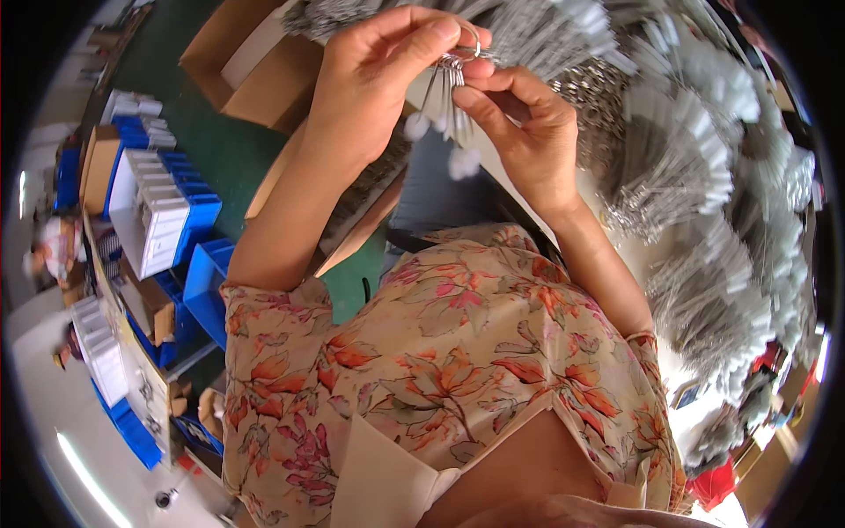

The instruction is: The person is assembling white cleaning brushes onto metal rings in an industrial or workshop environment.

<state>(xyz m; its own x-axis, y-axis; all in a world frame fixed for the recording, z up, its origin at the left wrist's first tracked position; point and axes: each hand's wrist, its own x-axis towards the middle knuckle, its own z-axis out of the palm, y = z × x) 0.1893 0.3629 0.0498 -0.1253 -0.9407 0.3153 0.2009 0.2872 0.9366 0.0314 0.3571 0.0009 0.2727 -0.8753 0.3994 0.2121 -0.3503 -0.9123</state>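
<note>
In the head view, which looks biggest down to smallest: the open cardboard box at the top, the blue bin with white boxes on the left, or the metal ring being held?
As they appear:
1. Open cardboard box
2. Blue bin, close in size to the box, and fisheye bending makes that order unsure
3. Metal ring, clearly smallest, pinched between left hand and right hand

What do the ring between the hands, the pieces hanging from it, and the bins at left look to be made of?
Ring: looks like bare metal wire, thin, silvery, glinting. Hanging pieces: likely metal too, slim grey strips with a dull shine; their white tips look soft, material unclear. Bins: probably moulded plastic, uniform saturated blue with a smooth sheen.
</note>
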